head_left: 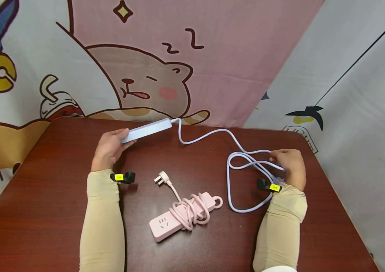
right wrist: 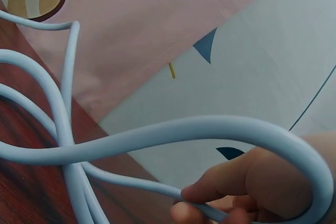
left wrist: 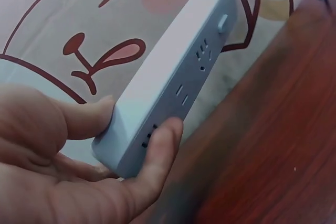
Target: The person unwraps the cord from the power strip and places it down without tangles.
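Observation:
A pale blue power strip (left wrist: 163,72) is gripped at its near end by my left hand (head_left: 109,147), thumb on one face and a finger across the socket side. In the left wrist view its sockets and a small switch face right. From its far end a pale blue cord (head_left: 209,133) runs right over the table in a wave and gathers in loose loops. My right hand (head_left: 289,164) pinches the cord (right wrist: 131,182) between thumb and fingers at the right side. One loop bends around close to that hand in the right wrist view.
A pink power strip (head_left: 165,226) with its cord wound around it lies on the brown table (head_left: 42,211) between the forearms. Its three-pin plug (head_left: 162,178) points to the upper left. A cartoon-printed cloth (head_left: 233,56) hangs behind the table's back edge.

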`<state>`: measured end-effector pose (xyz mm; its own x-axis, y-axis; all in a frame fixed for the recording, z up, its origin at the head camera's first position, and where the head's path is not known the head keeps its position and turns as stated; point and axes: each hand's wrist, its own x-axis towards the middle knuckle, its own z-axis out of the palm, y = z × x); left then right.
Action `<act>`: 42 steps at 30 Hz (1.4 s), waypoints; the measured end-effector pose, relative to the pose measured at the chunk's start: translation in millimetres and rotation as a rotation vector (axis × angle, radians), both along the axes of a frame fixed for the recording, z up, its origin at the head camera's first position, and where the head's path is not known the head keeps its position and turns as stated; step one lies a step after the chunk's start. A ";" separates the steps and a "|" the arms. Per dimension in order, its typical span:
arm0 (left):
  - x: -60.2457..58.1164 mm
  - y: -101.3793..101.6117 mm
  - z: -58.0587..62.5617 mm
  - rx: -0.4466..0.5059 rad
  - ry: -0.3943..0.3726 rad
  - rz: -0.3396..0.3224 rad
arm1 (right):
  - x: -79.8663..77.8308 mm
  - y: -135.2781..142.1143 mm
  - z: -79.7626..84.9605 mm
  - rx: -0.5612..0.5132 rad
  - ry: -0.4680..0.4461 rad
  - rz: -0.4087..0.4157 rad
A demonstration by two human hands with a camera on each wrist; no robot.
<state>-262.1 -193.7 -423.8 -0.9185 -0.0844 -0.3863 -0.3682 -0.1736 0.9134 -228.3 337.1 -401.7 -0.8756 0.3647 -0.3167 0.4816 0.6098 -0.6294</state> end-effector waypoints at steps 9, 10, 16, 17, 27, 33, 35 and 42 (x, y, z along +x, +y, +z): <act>1.7 2.5 -3.2 -0.211 -0.074 -0.108 | 2.7 2.9 -0.8 -0.118 -0.042 0.001; 2.1 2.7 -3.2 -0.246 -0.088 -0.122 | 3.2 3.1 -0.7 -0.122 -0.056 -0.002; 4.7 4.0 -1.3 -0.404 -0.122 -0.167 | 4.0 4.9 2.0 -0.161 -0.099 0.030; 5.1 3.9 -1.2 -0.421 -0.122 -0.172 | 3.6 5.1 2.5 -0.167 -0.100 0.040; 6.8 3.7 0.3 -0.522 -0.127 -0.207 | 4.0 7.0 9.1 -0.043 -0.043 0.167; 8.5 4.0 2.0 -0.549 -0.130 -0.226 | 7.2 4.3 15.9 -0.028 -0.042 0.204; 8.3 4.2 1.2 -0.548 -0.125 -0.230 | 8.7 4.0 17.7 -0.027 -0.042 0.208; 7.3 5.1 -2.4 -0.578 -0.120 -0.229 | 14.0 1.6 26.4 -0.058 -0.017 0.194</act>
<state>-254.8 -188.7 -426.2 -0.8912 -0.1164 -0.4383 -0.4429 0.4310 0.7862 -214.3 338.7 -375.3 -0.9220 0.1704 -0.3478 0.3696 0.6553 -0.6588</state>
